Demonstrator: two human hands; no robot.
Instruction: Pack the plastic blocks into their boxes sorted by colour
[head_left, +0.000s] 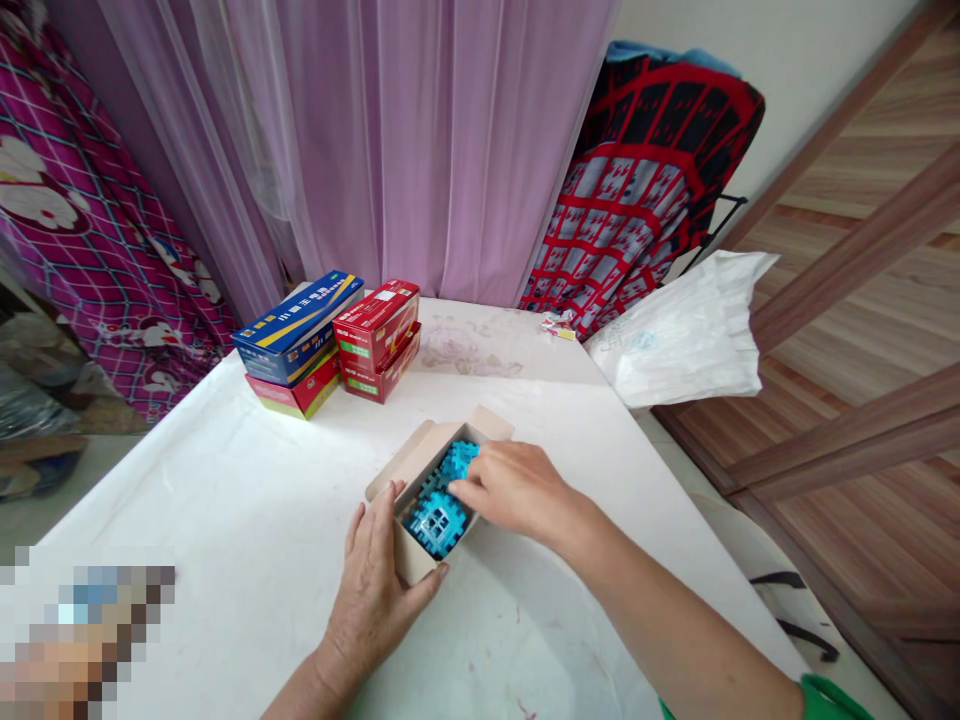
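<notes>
A small open cardboard box sits in the middle of the white table, flaps spread. Inside it lie blue plastic interlocking pieces. My left hand cups the box's near left corner, fingers along its side and thumb at the front edge. My right hand reaches in from the right, fingers curled and pressed onto the blue pieces at the far end of the box.
A blue box and red boxes are stacked at the table's far left. A white plastic bag lies at the far right edge. Pink curtains and a red-black draped chair stand behind.
</notes>
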